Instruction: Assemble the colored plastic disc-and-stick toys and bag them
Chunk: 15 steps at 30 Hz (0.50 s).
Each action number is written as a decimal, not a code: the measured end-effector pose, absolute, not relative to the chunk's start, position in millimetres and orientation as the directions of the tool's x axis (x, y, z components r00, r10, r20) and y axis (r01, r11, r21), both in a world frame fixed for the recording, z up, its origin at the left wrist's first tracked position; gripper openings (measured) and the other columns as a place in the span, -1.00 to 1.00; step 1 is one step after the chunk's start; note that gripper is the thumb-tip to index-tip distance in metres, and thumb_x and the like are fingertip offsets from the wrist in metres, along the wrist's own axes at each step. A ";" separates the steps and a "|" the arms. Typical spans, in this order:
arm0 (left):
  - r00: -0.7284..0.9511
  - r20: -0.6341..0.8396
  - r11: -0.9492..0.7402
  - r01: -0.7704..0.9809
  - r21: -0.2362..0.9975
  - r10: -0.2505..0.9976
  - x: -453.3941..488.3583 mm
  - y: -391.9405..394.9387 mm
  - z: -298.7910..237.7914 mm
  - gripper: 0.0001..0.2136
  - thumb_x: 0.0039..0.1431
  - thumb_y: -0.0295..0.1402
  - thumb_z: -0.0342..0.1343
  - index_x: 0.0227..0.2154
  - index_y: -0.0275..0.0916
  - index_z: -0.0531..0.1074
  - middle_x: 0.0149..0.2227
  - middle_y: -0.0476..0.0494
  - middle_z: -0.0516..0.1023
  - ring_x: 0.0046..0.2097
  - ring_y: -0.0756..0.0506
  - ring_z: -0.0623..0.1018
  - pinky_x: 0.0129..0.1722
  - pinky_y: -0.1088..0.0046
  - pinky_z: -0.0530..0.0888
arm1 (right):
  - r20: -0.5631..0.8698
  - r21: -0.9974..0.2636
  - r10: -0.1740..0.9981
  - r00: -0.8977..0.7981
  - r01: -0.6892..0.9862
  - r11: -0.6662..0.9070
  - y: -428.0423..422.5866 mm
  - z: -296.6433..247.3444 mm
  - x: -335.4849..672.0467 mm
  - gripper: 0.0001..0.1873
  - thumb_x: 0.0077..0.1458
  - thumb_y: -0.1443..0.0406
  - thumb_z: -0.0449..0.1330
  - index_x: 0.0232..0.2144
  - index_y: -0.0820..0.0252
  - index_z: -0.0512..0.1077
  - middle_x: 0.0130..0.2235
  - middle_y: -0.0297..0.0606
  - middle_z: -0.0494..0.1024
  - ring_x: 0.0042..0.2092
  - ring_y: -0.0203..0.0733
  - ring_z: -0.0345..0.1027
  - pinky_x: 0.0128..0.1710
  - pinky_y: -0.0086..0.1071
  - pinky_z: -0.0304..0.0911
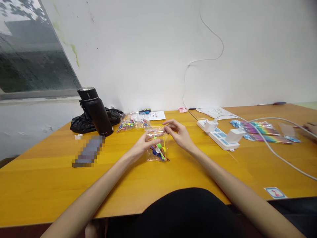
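1. Left hand: closed on a clear plastic bag, thumb laid across its front, fingers behind.
2. Right hand: thumb and forefinger pinching the same bag at its upper right corner.
3. Contents of that bag: small multicoloured plastic pieces, among them green, yellow, blue and white. Position: middle of the wooden table, between back and front edges.
4. Further clear bags, holding similar coloured pieces: near the back edge, left of middle.
5. Black flask: standing towards the back left corner, just beside a black plastic bag.
6. Flat item, pixelated: left part, in front of the flask; details hidden.
7. Tool with blue-and-black handle and white paper: at the back edge.
8. Crumpled red-and-white wrapper: back edge, near the middle.
9. White power strip, two white adapters plugged in: right of middle; white cable running towards the right.
10. Rainbow-coloured packets: right part, near another person's hand, grip unclear.
11. Blue-bordered sticker: at the front edge, right side.
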State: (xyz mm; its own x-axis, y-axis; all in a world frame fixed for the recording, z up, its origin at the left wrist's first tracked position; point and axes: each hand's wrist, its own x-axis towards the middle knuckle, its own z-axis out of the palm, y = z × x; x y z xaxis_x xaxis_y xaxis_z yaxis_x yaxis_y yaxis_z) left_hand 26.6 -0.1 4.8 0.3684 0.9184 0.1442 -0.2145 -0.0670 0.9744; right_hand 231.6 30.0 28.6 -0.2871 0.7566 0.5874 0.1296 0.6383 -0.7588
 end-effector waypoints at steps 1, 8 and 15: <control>0.414 0.120 -0.052 -0.172 0.984 0.902 26.6 -0.1 2.1 -0.51 0.06 -0.24 0.38 0.05 -0.14 0.43 0.12 -0.31 0.54 0.08 -0.27 0.58 0.06 0.07 0.51 | 0.592 -0.759 0.758 -0.274 0.129 0.639 30.8 29.0 232.8 -0.68 0.28 0.03 0.17 -0.11 0.12 0.44 -0.32 -0.28 0.56 -0.24 -0.18 0.48 -0.14 -0.28 0.36; 0.309 0.172 -0.153 -0.086 0.985 0.935 24.6 6.8 0.0 -0.67 0.06 -0.21 0.38 -0.12 -0.17 0.55 -0.06 -0.21 0.62 -0.08 -0.20 0.63 0.05 0.10 0.51 | 0.506 -0.846 0.822 -0.260 0.036 0.532 43.1 24.7 235.3 -0.56 0.28 -0.02 0.11 0.04 0.12 0.35 -0.12 -0.18 0.59 -0.12 -0.19 0.48 -0.02 -0.24 0.38; 0.090 0.200 -0.188 -0.125 0.974 0.976 16.3 15.2 5.1 -0.63 0.04 -0.16 0.38 -0.11 -0.15 0.53 -0.09 -0.13 0.59 -0.13 -0.11 0.59 -0.09 0.31 0.53 | 0.217 -0.952 0.822 -0.526 0.074 0.298 39.3 0.4 220.8 -0.49 0.08 0.02 0.35 -0.02 0.13 0.40 -0.03 -0.15 0.56 -0.14 -0.16 0.52 -0.06 -0.23 0.45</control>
State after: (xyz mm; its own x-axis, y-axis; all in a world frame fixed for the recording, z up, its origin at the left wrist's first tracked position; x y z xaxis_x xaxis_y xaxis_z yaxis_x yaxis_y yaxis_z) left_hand 16.3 15.2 5.1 0.0895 0.9757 0.1998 -0.1255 -0.1880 0.9741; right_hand 220.8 39.3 0.4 -0.5258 0.8225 0.2169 0.0735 0.2980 -0.9517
